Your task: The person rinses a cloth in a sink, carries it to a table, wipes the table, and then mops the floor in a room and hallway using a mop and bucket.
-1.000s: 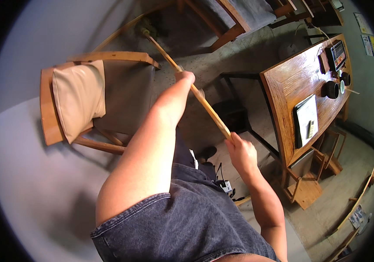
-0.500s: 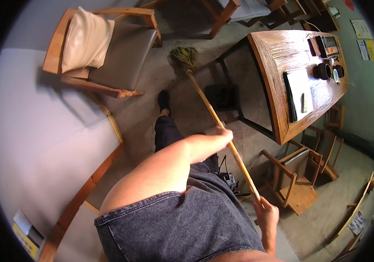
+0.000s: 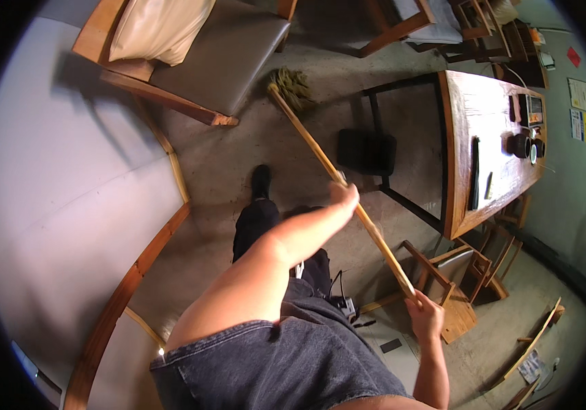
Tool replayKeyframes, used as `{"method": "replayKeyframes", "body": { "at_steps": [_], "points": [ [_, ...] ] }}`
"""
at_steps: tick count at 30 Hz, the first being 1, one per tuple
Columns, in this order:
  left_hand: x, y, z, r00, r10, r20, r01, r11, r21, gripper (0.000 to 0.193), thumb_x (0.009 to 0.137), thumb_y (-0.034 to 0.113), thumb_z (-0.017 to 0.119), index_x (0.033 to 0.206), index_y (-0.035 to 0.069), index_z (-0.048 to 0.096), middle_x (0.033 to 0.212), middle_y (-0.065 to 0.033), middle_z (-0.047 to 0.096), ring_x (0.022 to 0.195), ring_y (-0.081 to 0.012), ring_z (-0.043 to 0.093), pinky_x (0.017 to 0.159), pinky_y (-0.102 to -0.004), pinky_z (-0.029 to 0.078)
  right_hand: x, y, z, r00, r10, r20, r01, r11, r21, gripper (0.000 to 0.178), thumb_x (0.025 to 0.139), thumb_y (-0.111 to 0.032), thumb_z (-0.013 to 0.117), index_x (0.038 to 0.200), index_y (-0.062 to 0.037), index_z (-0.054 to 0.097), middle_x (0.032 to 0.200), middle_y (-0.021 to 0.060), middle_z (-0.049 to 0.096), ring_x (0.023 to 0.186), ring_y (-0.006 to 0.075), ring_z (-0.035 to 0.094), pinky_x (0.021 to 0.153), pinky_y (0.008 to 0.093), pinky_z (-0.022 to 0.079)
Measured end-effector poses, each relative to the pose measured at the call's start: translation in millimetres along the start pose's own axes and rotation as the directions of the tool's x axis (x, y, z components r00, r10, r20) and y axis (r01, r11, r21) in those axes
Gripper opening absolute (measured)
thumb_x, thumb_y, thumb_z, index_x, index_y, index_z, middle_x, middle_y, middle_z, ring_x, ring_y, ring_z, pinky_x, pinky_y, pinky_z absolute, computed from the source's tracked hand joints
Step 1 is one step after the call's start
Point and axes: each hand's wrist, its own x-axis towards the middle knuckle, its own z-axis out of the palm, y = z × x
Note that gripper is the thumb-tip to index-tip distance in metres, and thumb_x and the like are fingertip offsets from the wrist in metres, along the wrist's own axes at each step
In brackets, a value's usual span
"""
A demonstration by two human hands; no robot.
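Observation:
A broom (image 3: 313,147) with a long pale wooden stick slants from far left to near right across the view. Its greenish-yellow bristle head (image 3: 294,91) is on the grey floor, beside the front of the cushioned armchair. My left hand (image 3: 345,195) is wrapped round the stick about halfway along, slightly blurred. At the stick's near end, my right hand (image 3: 427,316) grips it close to the tip. My left foot in a dark shoe (image 3: 261,182) stands on the floor left of the stick.
A wooden armchair with a grey seat (image 3: 228,51) and beige cushion (image 3: 159,31) stands far left. On the right is a wooden table (image 3: 458,137) bearing papers and dark cups, with a black block (image 3: 366,152) by its frame. Wooden chairs (image 3: 460,273) stand nearer right; a white wall (image 3: 67,171) lies left.
The broom head has swung toward the armchair, its bristles now trailing to the right of the stick's end. Chair and table have shifted rightward in the view. Both hands keep hold.

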Motion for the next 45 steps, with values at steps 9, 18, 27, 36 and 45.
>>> {"method": "replayKeyframes", "body": {
  "at_steps": [9, 18, 27, 36, 45],
  "points": [
    [185.4, 71.8, -102.5, 0.982, -0.169, -0.089, 0.155, 0.978, -0.142, 0.047, 0.088, 0.016, 0.054, 0.131, -0.001, 0.046, 0.118, -0.0174, 0.061, 0.097, -0.0300, 0.066, 0.069, -0.0455, 0.060, 152.9, -32.6, 170.0, 0.853, -0.522, -0.031, 0.517, 0.850, -0.099, 0.037, 0.082, -0.024, 0.075, 0.117, -0.0160, 0.064, 0.071, 0.0079, 0.059, 0.059, 0.0265, 0.062, 0.053, 0.0378, 0.051],
    [92.6, -93.6, -77.7, 0.942, -0.061, -0.331, 0.096, 0.991, 0.090, 0.049, 0.091, 0.024, 0.054, 0.131, 0.001, 0.041, 0.127, -0.0264, 0.059, 0.113, -0.0404, 0.061, 0.097, -0.0458, 0.050, -42.5, 30.7, 204.8, 0.971, -0.174, 0.166, 0.171, 0.985, 0.030, 0.043, 0.083, -0.024, 0.072, 0.125, -0.0231, 0.064, 0.075, 0.0108, 0.062, 0.065, 0.0318, 0.064, 0.059, 0.0411, 0.053],
    [-180.2, -325.5, 58.9, 0.952, -0.294, -0.085, 0.305, 0.906, 0.293, 0.048, 0.095, 0.021, 0.046, 0.137, 0.003, 0.036, 0.130, -0.0225, 0.058, 0.112, -0.0370, 0.062, 0.096, -0.0437, 0.050, -317.4, 187.3, 85.3, 0.982, 0.153, 0.108, -0.147, 0.987, -0.062, 0.045, 0.076, -0.012, 0.078, 0.119, -0.0172, 0.069, 0.081, 0.0125, 0.068, 0.072, 0.0307, 0.066, 0.066, 0.0386, 0.053],
    [-318.5, -418.5, 75.8, 0.666, -0.430, 0.609, 0.338, 0.902, 0.267, 0.024, 0.095, 0.019, 0.039, 0.106, 0.002, 0.052, 0.093, -0.0166, 0.064, 0.074, -0.0260, 0.069, 0.058, -0.0413, 0.061, -439.5, 155.6, -37.9, 0.986, 0.083, -0.145, -0.133, 0.912, -0.387, 0.039, 0.060, -0.007, 0.085, 0.097, -0.0138, 0.076, 0.071, 0.0113, 0.066, 0.060, 0.0277, 0.064, 0.058, 0.0363, 0.051],
    [-284.0, -360.4, -55.7, 0.900, -0.296, 0.320, 0.357, 0.922, -0.152, 0.045, 0.083, 0.013, 0.053, 0.124, -0.003, 0.046, 0.110, -0.0196, 0.061, 0.083, -0.0293, 0.066, 0.058, -0.0407, 0.058, -402.7, 68.2, -20.6, 0.983, 0.185, -0.014, -0.186, 0.982, -0.037, 0.032, 0.067, -0.003, 0.082, 0.098, -0.0021, 0.075, 0.080, 0.0188, 0.070, 0.067, 0.0244, 0.070, 0.065, 0.0325, 0.054]
  ]
}}
